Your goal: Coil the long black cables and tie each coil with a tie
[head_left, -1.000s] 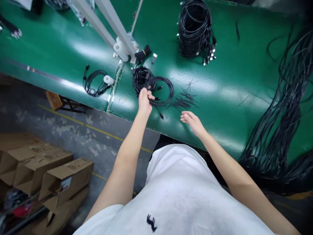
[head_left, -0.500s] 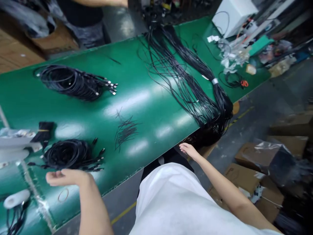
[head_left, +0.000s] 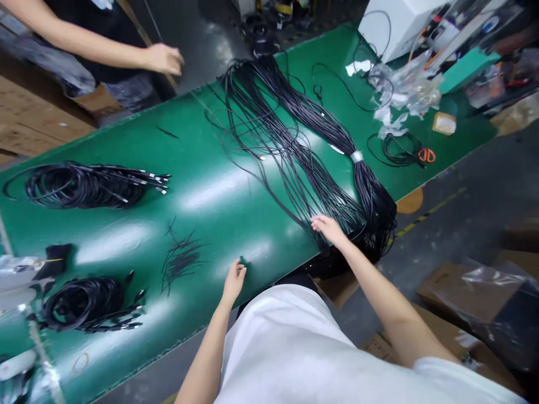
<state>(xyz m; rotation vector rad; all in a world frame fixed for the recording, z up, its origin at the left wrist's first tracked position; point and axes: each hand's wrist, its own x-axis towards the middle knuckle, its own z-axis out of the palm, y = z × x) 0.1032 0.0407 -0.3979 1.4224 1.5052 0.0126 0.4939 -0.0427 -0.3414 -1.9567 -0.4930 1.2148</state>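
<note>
Black cables [head_left: 290,148] lie in a long loose bundle across the green table, their near ends hanging over its front edge. At the near left side of this bundle is my right hand [head_left: 329,229], fingers drawn together on a thin black cable; the fingertips partly hide the hold. My left hand [head_left: 234,279] hovers over the table near its front edge, fingers slightly bent and apart, with nothing clearly in them. Left of it lies a small heap of short black ties [head_left: 183,259]. A second cable bundle [head_left: 337,132], bound with a pale band, lies beside the loose one.
Coiled cables [head_left: 80,185] and another coil [head_left: 84,303] lie on the left of the table [head_left: 219,219]. Orange-handled scissors [head_left: 426,155] and clear plastic bags [head_left: 391,95] are at the right. Across the table is a co-worker's hand [head_left: 164,59]. Cardboard boxes [head_left: 458,286] stand on the floor.
My left hand has moved right, from beside the near coil to the table's front middle. My right hand has come up from the table edge onto the cables. The view has shifted right.
</note>
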